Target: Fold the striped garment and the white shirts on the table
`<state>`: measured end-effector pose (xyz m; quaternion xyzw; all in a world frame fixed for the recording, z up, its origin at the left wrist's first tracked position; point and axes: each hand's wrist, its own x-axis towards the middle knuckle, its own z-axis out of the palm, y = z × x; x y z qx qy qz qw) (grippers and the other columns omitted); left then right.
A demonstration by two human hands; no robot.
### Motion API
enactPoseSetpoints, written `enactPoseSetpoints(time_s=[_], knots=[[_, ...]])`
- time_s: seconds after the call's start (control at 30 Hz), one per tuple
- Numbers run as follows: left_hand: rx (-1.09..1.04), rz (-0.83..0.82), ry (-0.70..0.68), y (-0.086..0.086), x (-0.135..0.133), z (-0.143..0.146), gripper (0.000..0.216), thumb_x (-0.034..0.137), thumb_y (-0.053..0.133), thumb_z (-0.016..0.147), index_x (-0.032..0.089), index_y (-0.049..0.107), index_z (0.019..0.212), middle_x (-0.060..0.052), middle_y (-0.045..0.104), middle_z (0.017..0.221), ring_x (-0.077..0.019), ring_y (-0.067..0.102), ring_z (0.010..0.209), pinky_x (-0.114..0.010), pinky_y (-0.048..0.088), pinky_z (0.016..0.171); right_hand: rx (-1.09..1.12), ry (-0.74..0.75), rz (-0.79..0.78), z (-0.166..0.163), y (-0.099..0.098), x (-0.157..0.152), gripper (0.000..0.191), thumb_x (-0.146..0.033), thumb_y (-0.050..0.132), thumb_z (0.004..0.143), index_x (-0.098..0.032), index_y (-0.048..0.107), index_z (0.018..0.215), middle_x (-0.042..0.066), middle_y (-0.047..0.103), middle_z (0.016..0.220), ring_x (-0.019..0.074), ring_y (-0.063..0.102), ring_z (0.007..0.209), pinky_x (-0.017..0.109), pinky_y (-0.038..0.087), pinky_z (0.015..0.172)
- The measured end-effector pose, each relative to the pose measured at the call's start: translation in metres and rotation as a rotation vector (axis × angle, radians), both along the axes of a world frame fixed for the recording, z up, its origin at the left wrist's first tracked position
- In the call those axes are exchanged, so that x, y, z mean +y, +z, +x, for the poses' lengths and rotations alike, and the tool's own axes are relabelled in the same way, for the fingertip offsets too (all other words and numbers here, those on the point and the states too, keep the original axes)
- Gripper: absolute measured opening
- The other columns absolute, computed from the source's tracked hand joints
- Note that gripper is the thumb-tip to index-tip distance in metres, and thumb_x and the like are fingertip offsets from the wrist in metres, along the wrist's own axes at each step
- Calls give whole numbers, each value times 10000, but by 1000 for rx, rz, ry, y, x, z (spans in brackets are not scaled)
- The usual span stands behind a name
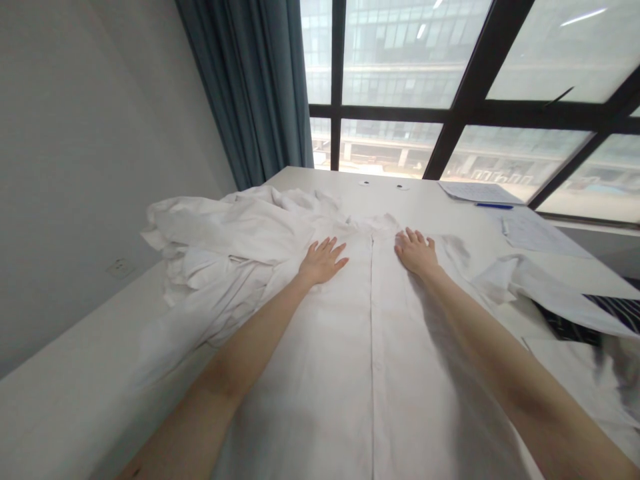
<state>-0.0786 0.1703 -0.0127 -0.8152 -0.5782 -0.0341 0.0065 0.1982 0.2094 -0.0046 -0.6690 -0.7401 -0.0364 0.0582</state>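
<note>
A white button-front shirt [345, 360] lies spread on the white table, its collar toward the window and its placket running down the middle. My left hand [323, 261] rests flat on the shirt's upper left front, fingers spread. On the other side of the placket, my right hand [416, 252] presses on the upper right front near the shoulder, fingers extended. Neither hand grips the cloth. One sleeve [540, 287] stretches out to the right across the table. Left of the shirt sits a heap of crumpled white garments [225, 230], partly touching it.
Papers [480, 193] and a blue pen [494, 206] lie at the table's far right. Another sheet [547, 233] is nearer. Dark striped cloth [613, 312] shows at the right edge. A wall stands at left; a blue curtain [250, 87] and window are behind the table [320, 177].
</note>
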Motion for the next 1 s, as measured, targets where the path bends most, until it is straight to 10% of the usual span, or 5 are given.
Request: enactPoseSetpoints(time_s=[0.23, 0.57, 0.87, 1.0], knots=[[-9, -1, -4, -1, 1, 0, 606, 553, 182, 1001, 262, 303, 1519, -66, 231, 1607, -240, 190, 1486, -477, 155, 1183, -37, 172, -45, -15, -8, -64, 534, -478, 263, 986, -301, 388, 1474, 14, 332, 1579, 250, 284, 1438, 489, 265, 1128], [-20, 82, 6, 6, 0, -2, 498, 393, 245, 1025, 205, 415, 1453, -98, 361, 1552, -231, 308, 1441, -449, 222, 1166, -37, -133, -18, 81, 0, -82, 543, -406, 258, 998, -164, 419, 1456, 102, 394, 1540, 275, 362, 1402, 509, 272, 1127], [-28, 95, -193, 1, -75, 52, 460, 358, 347, 1008, 219, 423, 1440, -56, 353, 1560, -193, 303, 1444, -384, 264, 1163, -35, 150, 11, -7, -5, -147, 495, -340, 292, 991, -211, 441, 1445, 51, 376, 1555, 228, 316, 1430, 437, 281, 1138], [-14, 27, -259, -2, -92, 32, 549, 454, 290, 1016, 217, 306, 1511, -83, 257, 1595, -238, 231, 1475, -459, 225, 1171, -15, 192, -26, -6, -8, -169, 541, -404, 239, 1007, -224, 344, 1506, 34, 320, 1579, 247, 294, 1443, 485, 279, 1140]])
